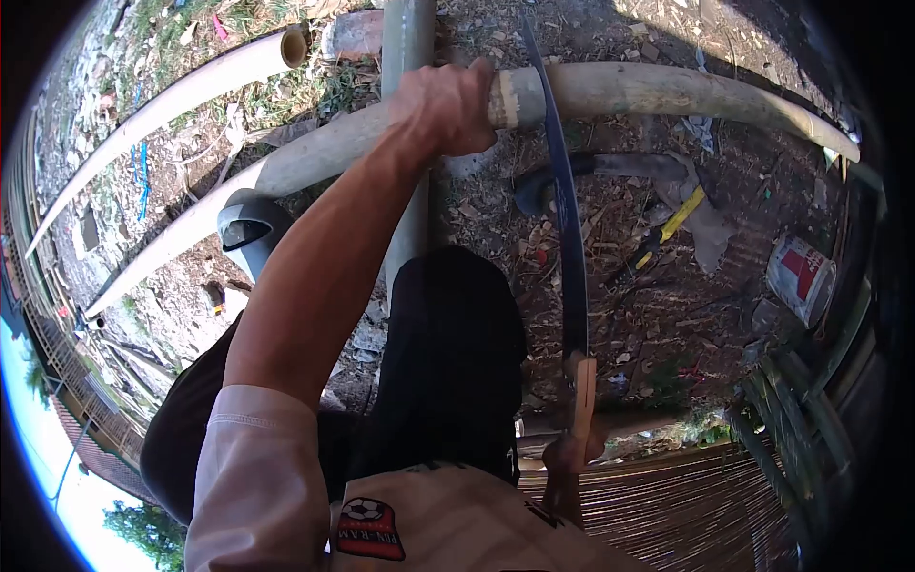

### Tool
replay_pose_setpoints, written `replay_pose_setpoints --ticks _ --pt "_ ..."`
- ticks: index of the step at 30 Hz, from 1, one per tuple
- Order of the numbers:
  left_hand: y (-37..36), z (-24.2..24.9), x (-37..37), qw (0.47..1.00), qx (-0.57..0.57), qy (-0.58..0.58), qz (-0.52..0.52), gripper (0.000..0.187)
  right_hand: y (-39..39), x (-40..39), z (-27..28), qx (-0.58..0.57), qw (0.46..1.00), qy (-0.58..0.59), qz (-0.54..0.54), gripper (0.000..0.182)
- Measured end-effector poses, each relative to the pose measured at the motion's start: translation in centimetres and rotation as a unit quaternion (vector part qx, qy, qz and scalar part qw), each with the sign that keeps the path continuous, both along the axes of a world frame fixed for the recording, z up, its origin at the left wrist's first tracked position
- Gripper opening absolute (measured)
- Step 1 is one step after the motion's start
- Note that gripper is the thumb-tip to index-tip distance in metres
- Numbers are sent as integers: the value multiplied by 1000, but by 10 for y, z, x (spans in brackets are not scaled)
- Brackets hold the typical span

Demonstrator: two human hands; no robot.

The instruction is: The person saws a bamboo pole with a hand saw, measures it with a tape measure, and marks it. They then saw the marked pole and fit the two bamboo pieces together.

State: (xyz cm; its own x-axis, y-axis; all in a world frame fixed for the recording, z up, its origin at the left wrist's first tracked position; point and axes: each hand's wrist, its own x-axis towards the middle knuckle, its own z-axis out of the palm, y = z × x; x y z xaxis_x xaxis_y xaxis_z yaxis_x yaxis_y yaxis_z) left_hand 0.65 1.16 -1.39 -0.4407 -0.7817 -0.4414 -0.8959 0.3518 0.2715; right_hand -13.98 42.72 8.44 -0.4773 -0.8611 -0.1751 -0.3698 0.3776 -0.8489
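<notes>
One bamboo pole (pixel 610 91) lies across the dirt in front of me, my left hand (pixel 448 105) clenched around it just beside a node, pinning it. My right hand (pixel 570 448), low near my body, is closed on the wooden handle of a long machete (pixel 570 238) whose blade runs up to the pole right beside my left knuckles. Best done, I'd judge, with the blade kept clear of those fingers, short controlled strokes, pole held firm. A second pole (pixel 172 95) lies well apart at left. Ground (pixel 496 229) is bare earth with dry litter; yellow-handled tool (pixel 667 229) and a paint can (pixel 799 276) at right, split-bamboo matting (pixel 686 505) below.
</notes>
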Motion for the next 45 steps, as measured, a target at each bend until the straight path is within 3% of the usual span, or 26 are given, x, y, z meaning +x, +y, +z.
replay_pose_setpoints --ticks 2,4,5,8,9,11,13,15,16,17,19,20,22,24,26,27,28,30,31,33,34,38,40,41,42,45 --pt "0 2 -6 1000 -6 1 1 55 -30 -6 -8 -77 996 -42 13 63" --pt "4 -1 -7 1000 -26 10 3 54 -148 -11 -62 -151 987 37 38 33" --pt "1 -1 -6 999 -29 16 4 53 -213 -5 -59 -100 994 -48 4 36" --pt "2 -1 4 998 -38 59 -3 53 -187 2 -54 -111 993 -7 27 37" --pt "-1 8 2 999 -14 49 -2 53 -121 2 -60 -158 987 19 20 41" --pt "-4 -6 1 998 -31 46 1 53 -41 -4 -31 -140 990 -8 35 51" --pt "-1 -3 -5 999 -28 15 -9 55 -23 -3 -24 -87 993 -66 40 49" --pt "3 -5 -9 1000 -20 11 -9 55 -67 7 -64 -152 988 -5 -14 44" --pt "0 -4 -9 1000 -23 4 2 55 -138 4 -84 -172 984 45 12 33" --pt "-4 -2 -8 999 -33 2 1 55 -180 -2 -98 -154 988 1 21 30" --pt "-5 -2 -3 999 -41 3 1 55 -173 -10 -100 -168 985 13 34 29" --pt "-2 -2 1 999 -30 25 -9 56 -147 -7 -90 -154 987 28 29 29" --pt "-10 3 -2 1000 -9 0 -18 60 -32 2 -57 -93 996 -2 -2 65" --pt "-10 4 -7 1000 -9 1 -10 61 49 6 -22 108 988 53 -94 67" --pt "-4 0 -10 1000 -3 6 -26 63 9 6 -1 59 996 2 -63 52" --pt "-4 -5 -11 1000 -13 12 -18 64 -63 -2 -28 -102 994 -41 10 44" --pt "-5 -7 -11 999 -28 17 -7 65 -122 -10 -66 -137 989 43 25 39" --pt "-14 -1 -5 999 -42 8 -6 64 -207 -14 -72 -111 993 -18 21 31" --pt "-19 3 0 999 -41 20 -15 64 -217 -10 -65 -104 992 -69 17 29" --pt "-13 2 0 998 -24 47 -26 63 -131 -7 -72 -138 987 71 45 32" --pt "-19 1 2 998 -32 47 -13 63 -59 -5 -74 -174 983 -53 12 28" --pt "-15 1 -9 999 -15 6 -29 61 -41 1 -35 -113 989 -97 -12 37" --pt "-15 -5 -11 999 -18 26 -22 61 -87 -10 -66 -152 988 -6 27 34" --pt "-13 0 -9 999 -28 30 -23 62 -160 -8 -72 -95 994 49 37 39" --pt "-14 2 -8 999 -35 28 -25 62 -223 -6 -72 -103 994 -30 20 29" --pt "-9 0 -3 998 -31 30 -36 61 -185 -5 -78 -122 992 -15 11 31"
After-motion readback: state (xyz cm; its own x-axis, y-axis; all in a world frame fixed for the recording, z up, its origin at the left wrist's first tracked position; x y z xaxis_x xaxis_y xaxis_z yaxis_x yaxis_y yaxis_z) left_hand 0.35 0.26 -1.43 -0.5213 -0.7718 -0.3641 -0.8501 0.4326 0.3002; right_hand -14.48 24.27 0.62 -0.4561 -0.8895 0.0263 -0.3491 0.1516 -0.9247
